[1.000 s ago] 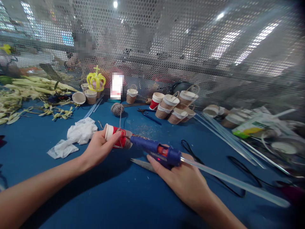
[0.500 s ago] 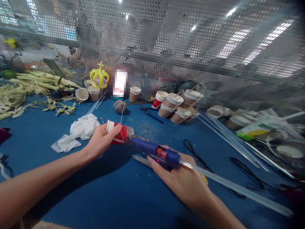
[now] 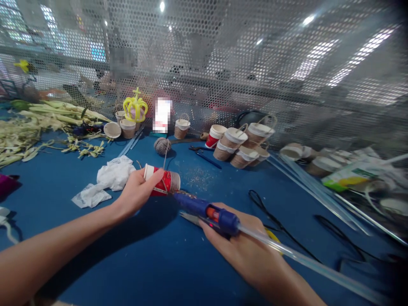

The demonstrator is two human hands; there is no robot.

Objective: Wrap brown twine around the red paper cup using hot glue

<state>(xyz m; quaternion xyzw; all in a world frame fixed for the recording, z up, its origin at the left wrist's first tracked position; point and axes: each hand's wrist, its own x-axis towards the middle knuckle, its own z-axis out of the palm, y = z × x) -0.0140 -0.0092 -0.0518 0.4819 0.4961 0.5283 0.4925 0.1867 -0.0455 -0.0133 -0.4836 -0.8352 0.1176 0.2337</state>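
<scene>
Red cup (image 3: 163,183) sits centre frame, just left of middle, held clear above the blue table (image 3: 178,267). It lies on its side: long axis roughly left-right, white rim to the left, twine-wrapped base to the right.

My left hand (image 3: 137,194) is closed around the rim end, thumb laid across the top of the red wall. The fingers underneath are hidden.

My right hand (image 3: 247,248) is clamped round the grip of the glue gun (image 3: 208,210) in the lower centre. The gun's axis runs lower right to upper left, and its nozzle ends at the cup's lower right edge, by the base. So the cup lies up and left of the right hand, along the barrel line. The left hand is the nearer one, being on it.

Hard to call:
- I can't tell whether the nozzle touches the cup or stops just short.
- Trigger finger is hidden behind the gun body.
- Glue stick (image 3: 306,264) trails off to the lower right and blurs out.
- A twine strand (image 3: 165,158) rises from the cup to the twine ball (image 3: 162,145) behind; where it attaches is unclear.
- A grey blade (image 3: 189,217) lies under the gun, mostly covered.
</scene>
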